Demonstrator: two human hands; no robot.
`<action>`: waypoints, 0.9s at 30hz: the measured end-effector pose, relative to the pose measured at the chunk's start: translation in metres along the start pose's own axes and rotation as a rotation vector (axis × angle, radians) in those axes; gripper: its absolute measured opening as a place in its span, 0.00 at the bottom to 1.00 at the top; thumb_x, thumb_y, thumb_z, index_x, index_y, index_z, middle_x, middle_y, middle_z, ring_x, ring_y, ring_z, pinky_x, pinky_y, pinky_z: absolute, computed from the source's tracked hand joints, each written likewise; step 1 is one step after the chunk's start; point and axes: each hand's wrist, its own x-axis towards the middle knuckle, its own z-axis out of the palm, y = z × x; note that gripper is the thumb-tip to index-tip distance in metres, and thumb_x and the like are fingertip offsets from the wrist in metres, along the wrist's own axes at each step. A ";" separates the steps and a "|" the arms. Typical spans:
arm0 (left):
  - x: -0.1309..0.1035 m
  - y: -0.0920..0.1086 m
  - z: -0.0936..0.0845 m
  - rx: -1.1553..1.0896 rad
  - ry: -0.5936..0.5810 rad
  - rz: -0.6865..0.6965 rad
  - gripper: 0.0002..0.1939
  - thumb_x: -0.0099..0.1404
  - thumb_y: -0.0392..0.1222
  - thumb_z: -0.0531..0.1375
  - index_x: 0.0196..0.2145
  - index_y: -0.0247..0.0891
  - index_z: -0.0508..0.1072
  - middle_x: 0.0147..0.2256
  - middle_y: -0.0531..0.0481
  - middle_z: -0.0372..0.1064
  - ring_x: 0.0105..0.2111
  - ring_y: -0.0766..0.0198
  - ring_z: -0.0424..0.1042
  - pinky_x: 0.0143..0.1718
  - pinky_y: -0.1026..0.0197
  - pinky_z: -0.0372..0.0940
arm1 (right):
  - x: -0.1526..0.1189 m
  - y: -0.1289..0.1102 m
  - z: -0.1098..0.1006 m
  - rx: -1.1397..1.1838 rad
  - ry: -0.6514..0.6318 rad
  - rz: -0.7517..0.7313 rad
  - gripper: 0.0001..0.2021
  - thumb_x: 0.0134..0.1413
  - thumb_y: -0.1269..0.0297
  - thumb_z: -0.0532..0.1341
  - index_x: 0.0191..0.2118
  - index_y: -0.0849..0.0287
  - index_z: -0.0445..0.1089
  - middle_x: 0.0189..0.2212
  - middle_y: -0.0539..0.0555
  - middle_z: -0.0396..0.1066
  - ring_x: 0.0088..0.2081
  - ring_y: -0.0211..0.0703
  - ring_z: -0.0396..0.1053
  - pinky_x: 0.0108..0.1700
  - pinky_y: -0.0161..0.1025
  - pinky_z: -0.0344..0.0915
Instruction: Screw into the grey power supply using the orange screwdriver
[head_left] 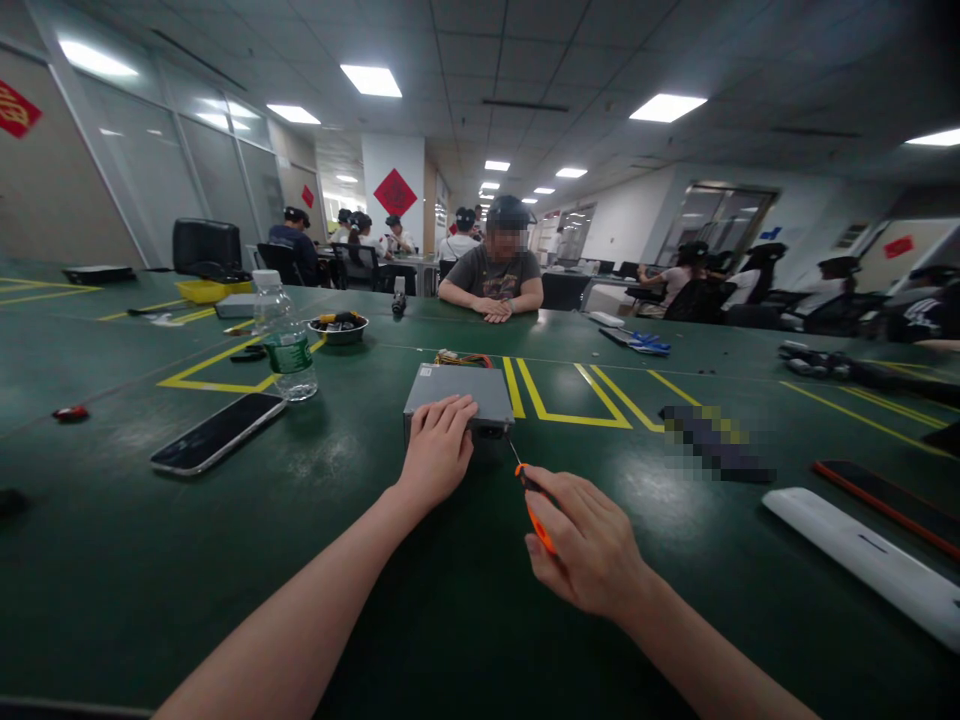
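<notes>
A grey metal computer power supply [457, 385] lies on the green table, its coloured cables [461, 358] coming out at the far side. My left hand [441, 445] rests over its near left part, fingers laid along the top and front edge. In my right hand [589, 540] is a screwdriver [538, 515] with an orange and black handle. Its thin shaft points up and left, the tip at the near right corner of the power supply's front face. Whether the tip sits in a screw is too small to tell. A dark socket shows on that face.
Left of the power supply are a phone [217, 432], a water bottle [286, 345] and a bowl of small parts [337, 326]. To the right lie a white long case [862, 555] and blue-handled tools [646, 342]. Across the table sits a person [491, 265] with folded hands.
</notes>
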 end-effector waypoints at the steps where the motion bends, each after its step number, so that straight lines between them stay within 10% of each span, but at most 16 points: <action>1: 0.000 0.000 0.000 0.003 0.000 0.002 0.18 0.63 0.34 0.50 0.51 0.41 0.63 0.54 0.49 0.63 0.55 0.58 0.58 0.56 0.51 0.49 | 0.001 -0.001 -0.001 -0.020 -0.003 0.007 0.10 0.55 0.67 0.52 0.43 0.64 0.62 0.42 0.67 0.67 0.40 0.49 0.69 0.38 0.46 0.68; 14: -0.001 0.002 -0.003 0.011 -0.038 0.002 0.22 0.61 0.33 0.51 0.54 0.38 0.60 0.56 0.46 0.60 0.57 0.56 0.55 0.58 0.48 0.47 | 0.004 -0.029 -0.010 -0.353 -0.104 0.261 0.12 0.64 0.65 0.49 0.34 0.63 0.67 0.21 0.51 0.64 0.20 0.37 0.61 0.24 0.36 0.55; 27: 0.000 0.003 -0.003 -0.005 -0.031 0.000 0.22 0.60 0.32 0.51 0.52 0.38 0.62 0.55 0.45 0.62 0.56 0.55 0.56 0.57 0.48 0.48 | 0.010 -0.062 0.008 -0.258 -0.048 0.674 0.16 0.66 0.60 0.39 0.35 0.60 0.60 0.25 0.53 0.64 0.21 0.38 0.67 0.19 0.32 0.62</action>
